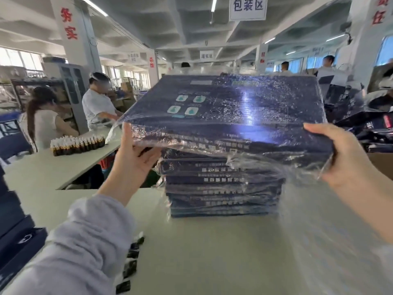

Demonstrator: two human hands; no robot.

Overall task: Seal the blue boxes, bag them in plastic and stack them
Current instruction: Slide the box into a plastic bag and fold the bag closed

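Grey sleeve (85,241), two hands hold a bagged blue box (234,107)
Left hand (136,154) and right hand (344,158) grip its ends, fingers (148,161) curled under it; it is tilted above the stack of bagged boxes (223,194) on the table (212,252).

Bagged blue box (229,111) held tilted at mid-frame, above the stack of bagged boxes (223,188).

Left hand (134,154) grips its near left corner: thumb up against the plastic, fingers (148,161) curled beneath. Grey sleeve (85,241) at lower left.

Right hand (340,158) grips the near right corner, thumb on top. Loose plastic hangs off the near edge.

The stack stands on the pale worktop (212,256), centre frame. Small black items (131,260) lie in a row at lower left.

Cluster of small bottles (77,143) on a second worktop (42,169), middle left; two people stand beside it.
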